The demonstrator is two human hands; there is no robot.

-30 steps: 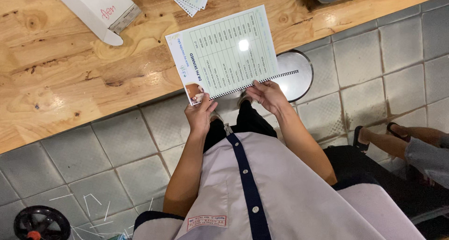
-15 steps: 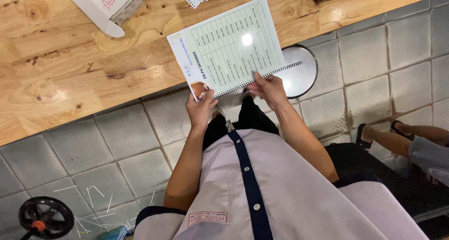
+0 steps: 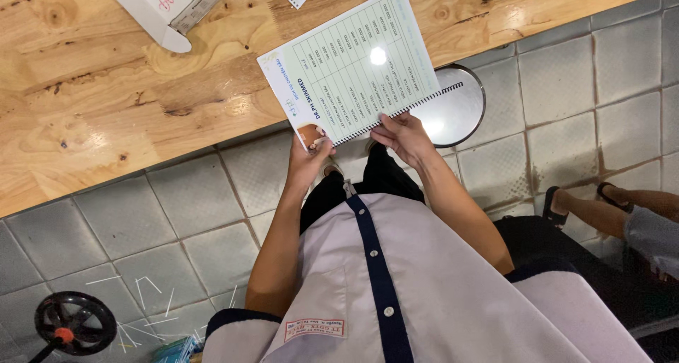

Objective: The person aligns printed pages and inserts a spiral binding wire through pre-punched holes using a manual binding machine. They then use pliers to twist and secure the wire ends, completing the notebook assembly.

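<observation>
- Your left hand pinches the near left corner of the pale green spiral-bound booklet with a printed table, thumb on top, fingers closed beneath.
- Your right hand grips the booklet's near edge at the wire spiral, fingers curled shut around it.
- The booklet is held tilted in front of both hands, partly over the edge of the light wooden desk.
- Just right of your right hand, below the booklet, stands a round shiny metal stool seat on the grey tiled floor.
- Far ahead-left of your left hand lies a white cardboard box on the desk.
- Well right of your right hand, another person's sandalled foot rests on the floor.
</observation>
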